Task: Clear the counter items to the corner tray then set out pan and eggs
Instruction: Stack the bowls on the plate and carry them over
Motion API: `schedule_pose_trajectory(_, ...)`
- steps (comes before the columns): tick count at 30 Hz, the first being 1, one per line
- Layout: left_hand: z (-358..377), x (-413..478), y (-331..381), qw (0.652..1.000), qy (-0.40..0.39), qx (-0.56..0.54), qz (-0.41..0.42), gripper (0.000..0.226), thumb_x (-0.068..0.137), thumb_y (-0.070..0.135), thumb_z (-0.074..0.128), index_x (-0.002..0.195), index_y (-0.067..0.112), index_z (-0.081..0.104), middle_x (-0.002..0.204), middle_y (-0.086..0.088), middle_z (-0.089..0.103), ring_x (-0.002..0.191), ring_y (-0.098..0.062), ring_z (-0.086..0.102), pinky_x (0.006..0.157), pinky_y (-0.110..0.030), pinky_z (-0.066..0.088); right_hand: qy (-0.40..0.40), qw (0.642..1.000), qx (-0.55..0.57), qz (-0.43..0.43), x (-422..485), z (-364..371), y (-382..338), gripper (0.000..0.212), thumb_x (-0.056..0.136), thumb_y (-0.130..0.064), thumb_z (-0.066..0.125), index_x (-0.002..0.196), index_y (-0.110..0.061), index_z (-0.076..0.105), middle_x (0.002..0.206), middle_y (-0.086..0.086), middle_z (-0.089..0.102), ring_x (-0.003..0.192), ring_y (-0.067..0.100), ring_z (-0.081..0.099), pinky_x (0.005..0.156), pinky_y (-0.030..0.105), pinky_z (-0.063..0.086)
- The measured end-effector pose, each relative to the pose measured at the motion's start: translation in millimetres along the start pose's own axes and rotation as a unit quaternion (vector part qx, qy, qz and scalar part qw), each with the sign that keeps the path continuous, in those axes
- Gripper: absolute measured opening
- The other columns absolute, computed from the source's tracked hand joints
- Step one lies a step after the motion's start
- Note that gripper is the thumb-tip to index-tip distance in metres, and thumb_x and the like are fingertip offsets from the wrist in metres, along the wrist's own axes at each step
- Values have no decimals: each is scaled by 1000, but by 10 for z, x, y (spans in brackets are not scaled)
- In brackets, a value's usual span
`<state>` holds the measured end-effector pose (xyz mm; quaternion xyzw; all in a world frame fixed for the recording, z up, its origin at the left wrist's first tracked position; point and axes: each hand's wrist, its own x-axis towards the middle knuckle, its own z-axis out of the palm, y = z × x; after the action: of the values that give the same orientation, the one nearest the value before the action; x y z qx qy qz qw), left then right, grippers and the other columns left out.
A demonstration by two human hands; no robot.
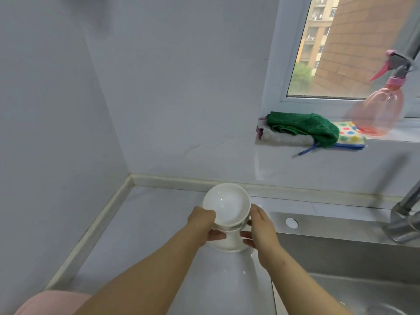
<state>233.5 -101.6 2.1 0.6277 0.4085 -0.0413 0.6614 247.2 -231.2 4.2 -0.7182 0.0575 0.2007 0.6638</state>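
Note:
A white bowl (226,205) sits on top of a small stack of white bowls (227,243) just above the counter (141,223), near its back edge and left of the sink. My left hand (203,226) grips the stack from the left. From the other side, my right hand (261,228) holds the same stack, fingers curled under the top bowl. A white glossy surface (225,280) lies directly under the stack; what it is I cannot tell. No tray, pan or eggs are in view.
A steel sink (341,258) lies to the right with a tap (406,214) at its far right. On the window sill lie a green cloth (304,127), a dotted cloth (350,133) and a pink spray bottle (379,110). Walls close the corner at left and back.

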Motion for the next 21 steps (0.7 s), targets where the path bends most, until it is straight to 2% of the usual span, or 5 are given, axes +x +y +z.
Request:
schedule_pose_trajectory(10, 52, 151, -66, 1000, 6, 20, -3, 45, 89, 5, 42, 133, 1, 36, 108, -17, 47, 59, -30, 62, 51, -36, 57, -9, 1000, -15, 25, 244, -45, 147, 24, 99, -30, 36, 112, -25, 56, 102, 3, 59, 73, 23, 54, 67, 29, 46)
schedule_pose_trajectory(14, 17, 137, -106, 998, 21, 54, 36, 32, 97, 26, 38, 121, 7, 45, 79, -12, 59, 56, -24, 62, 54, -34, 56, -2, 999, -8, 34, 261, -47, 181, 21, 99, -28, 36, 108, -23, 54, 93, -1, 56, 70, 21, 54, 68, 29, 46)
schedule_pose_trajectory(16, -35, 153, -164, 986, 82, 107, 103, 33, 98, 38, 32, 108, 13, 51, 86, -7, 61, 65, -23, 65, 64, -36, 57, 39, 998, -43, 16, 270, -78, 235, 27, 97, -25, 39, 117, -18, 55, 97, -2, 56, 82, 24, 56, 78, 33, 47)
schedule_pose_trajectory(18, -121, 204, -270, 957, 172, 171, 158, 33, 99, 37, 30, 106, 13, 52, 107, -8, 60, 80, -24, 61, 79, -37, 52, 98, 989, -115, -6, 289, -128, 305, 40, 94, -17, 43, 133, -13, 46, 120, 7, 51, 95, 26, 51, 85, 33, 43)
schedule_pose_trajectory(21, -244, 272, -450, 960, 165, 205, 93, 33, 97, 28, 38, 125, 10, 40, 126, -11, 44, 82, -23, 49, 74, -32, 43, 101, 974, -204, 8, 313, -163, 400, 52, 88, -4, 45, 139, -7, 35, 126, 18, 45, 100, 32, 51, 87, 35, 45)
